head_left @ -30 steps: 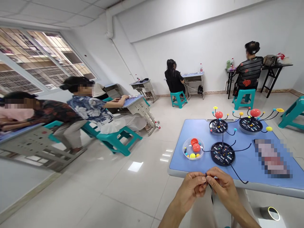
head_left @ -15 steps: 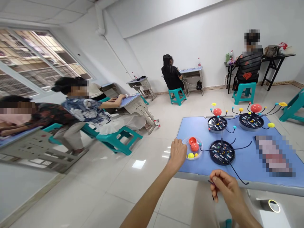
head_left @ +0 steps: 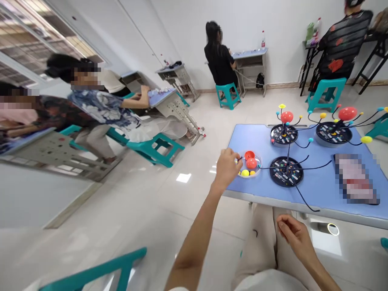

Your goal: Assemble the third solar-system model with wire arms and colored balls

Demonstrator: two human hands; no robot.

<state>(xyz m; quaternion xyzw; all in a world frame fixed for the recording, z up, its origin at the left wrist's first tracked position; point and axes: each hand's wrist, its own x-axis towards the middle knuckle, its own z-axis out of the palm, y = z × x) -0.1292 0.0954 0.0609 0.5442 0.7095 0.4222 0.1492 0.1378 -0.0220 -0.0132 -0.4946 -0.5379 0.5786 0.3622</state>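
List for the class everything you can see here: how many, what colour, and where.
Table: one, blue, front right.
Models: three, black bases with wire arms, on table.
Dish: one, clear, near table's left edge.
Balls: several, red and yellow, in dish.
Stools: several, teal, on floor.
Co-workers: five, seated around the room.
Left hand: one, at dish.
Right hand: one, over right leg.

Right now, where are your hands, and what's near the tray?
Left hand at clear round tray, red ball inside. Right hand open, away from it. Wire arm of black-based planet model reaches tray's edge.
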